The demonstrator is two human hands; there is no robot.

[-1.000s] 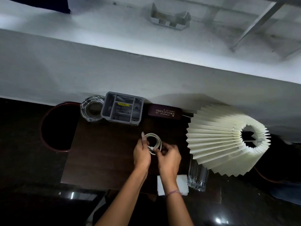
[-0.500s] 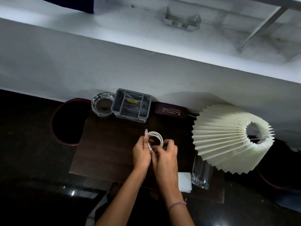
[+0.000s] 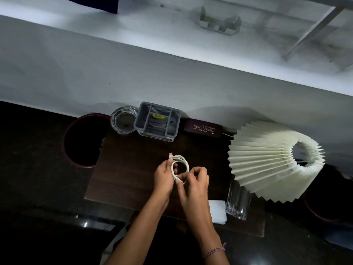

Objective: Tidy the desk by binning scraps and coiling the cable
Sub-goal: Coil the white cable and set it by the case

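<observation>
A white cable [image 3: 183,163] is wound into a small coil above the middle of the dark wooden desk [image 3: 124,169]. My left hand [image 3: 163,177] pinches the coil's left side, and one plug end sticks up past its fingers. My right hand [image 3: 194,181] grips the coil's lower right part, fingers closed on the strands. A dark red round bin [image 3: 68,134] stands on the floor just left of the desk. A white paper piece [image 3: 217,211] lies at the desk's near edge, right of my right forearm.
Along the wall stand a glass ashtray [image 3: 124,121], a grey compartment organiser [image 3: 157,121] and a maroon spectacle case [image 3: 203,128]. A pleated cream lampshade [image 3: 267,161] fills the right side, with a ribbed glass tumbler [image 3: 237,201] below it.
The coil stays in both hands. My right hand has shifted its fingers along the coil's lower right side. The camera has swung slightly, sliding the scene rightward.
</observation>
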